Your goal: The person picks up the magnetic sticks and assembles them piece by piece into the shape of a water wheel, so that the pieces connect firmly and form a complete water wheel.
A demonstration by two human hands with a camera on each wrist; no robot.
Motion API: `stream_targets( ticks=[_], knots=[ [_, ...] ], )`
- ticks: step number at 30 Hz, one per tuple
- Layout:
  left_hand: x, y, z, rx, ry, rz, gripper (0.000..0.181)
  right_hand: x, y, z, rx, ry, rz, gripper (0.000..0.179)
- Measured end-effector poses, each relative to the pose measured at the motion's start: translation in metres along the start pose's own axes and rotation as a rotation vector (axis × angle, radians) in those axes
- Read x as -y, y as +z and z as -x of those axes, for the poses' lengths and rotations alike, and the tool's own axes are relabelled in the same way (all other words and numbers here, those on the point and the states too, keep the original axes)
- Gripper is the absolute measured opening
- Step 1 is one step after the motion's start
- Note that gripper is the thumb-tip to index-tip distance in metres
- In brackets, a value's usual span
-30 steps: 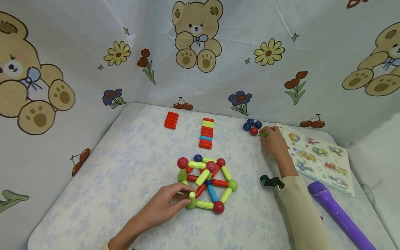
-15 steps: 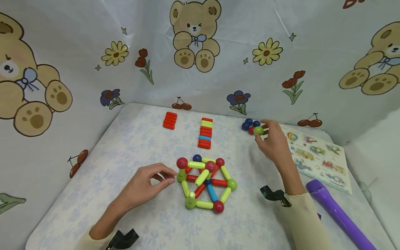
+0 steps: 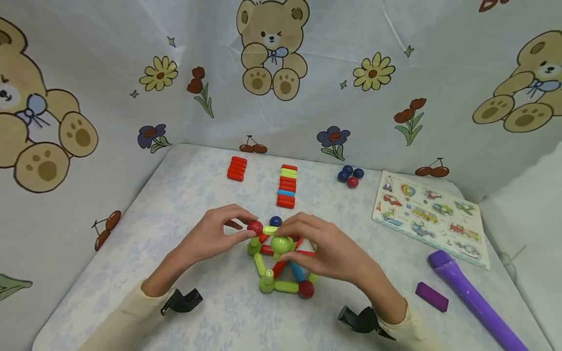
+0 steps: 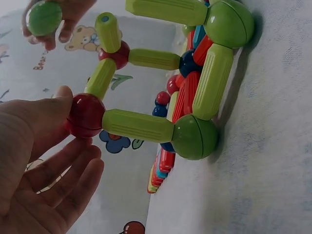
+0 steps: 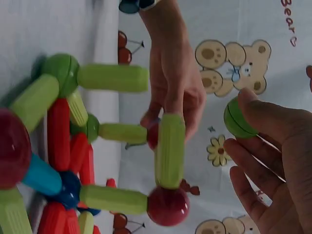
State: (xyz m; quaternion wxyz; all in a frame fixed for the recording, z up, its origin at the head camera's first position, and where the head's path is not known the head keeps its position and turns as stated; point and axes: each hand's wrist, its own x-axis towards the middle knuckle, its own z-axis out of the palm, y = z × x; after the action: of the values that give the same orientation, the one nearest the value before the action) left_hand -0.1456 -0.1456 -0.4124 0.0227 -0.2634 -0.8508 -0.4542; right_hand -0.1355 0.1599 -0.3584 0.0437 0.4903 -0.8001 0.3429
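A frame of magnetic sticks and balls [image 3: 286, 287] stands on the table, with a flat base of lime, red and blue sticks and several upright lime sticks. My left hand [image 3: 210, 236] pinches a red ball [image 4: 85, 115] on top of one upright at the frame's left. My right hand [image 3: 331, 248] holds a loose green ball [image 5: 238, 118] between thumb and fingers, above the frame. In the right wrist view, another raised red ball [image 5: 167, 205] carries a lime stick [image 5: 170, 151] that leads toward the left hand. The right hand hides the frame's right side in the head view.
Behind the frame lie a row of mixed sticks [image 3: 287, 186] and a group of red sticks [image 3: 237, 168]. Several blue and red balls [image 3: 352, 182] sit back right. A picture board [image 3: 432, 217], a purple microphone-shaped stick [image 3: 476, 297] and a purple block [image 3: 432, 297] lie at right.
My right hand has picked up the green ball from the ball group and carried it over the frame. My left hand has left the near-left upright and moved up to the red ball.
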Motion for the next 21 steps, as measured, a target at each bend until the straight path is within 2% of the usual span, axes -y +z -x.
stream_targets(
  ticks=[4,6,13,21],
  knots=[
    [0.0,0.002,-0.001,0.012,0.005,0.025,0.028,0.005,0.021,-0.005,0.092,-0.115,0.033,0.043],
    [0.0,0.003,-0.001,0.012,0.002,0.029,0.028,0.004,0.028,-0.006,0.117,-0.138,0.066,0.043],
    [-0.001,0.004,-0.001,0.021,-0.013,0.021,0.027,-0.004,0.032,-0.004,0.174,-0.125,0.181,0.042],
    [-0.003,0.001,0.0,0.039,-0.02,0.017,0.027,-0.006,0.03,-0.004,0.192,-0.142,0.183,0.042]
  ],
)
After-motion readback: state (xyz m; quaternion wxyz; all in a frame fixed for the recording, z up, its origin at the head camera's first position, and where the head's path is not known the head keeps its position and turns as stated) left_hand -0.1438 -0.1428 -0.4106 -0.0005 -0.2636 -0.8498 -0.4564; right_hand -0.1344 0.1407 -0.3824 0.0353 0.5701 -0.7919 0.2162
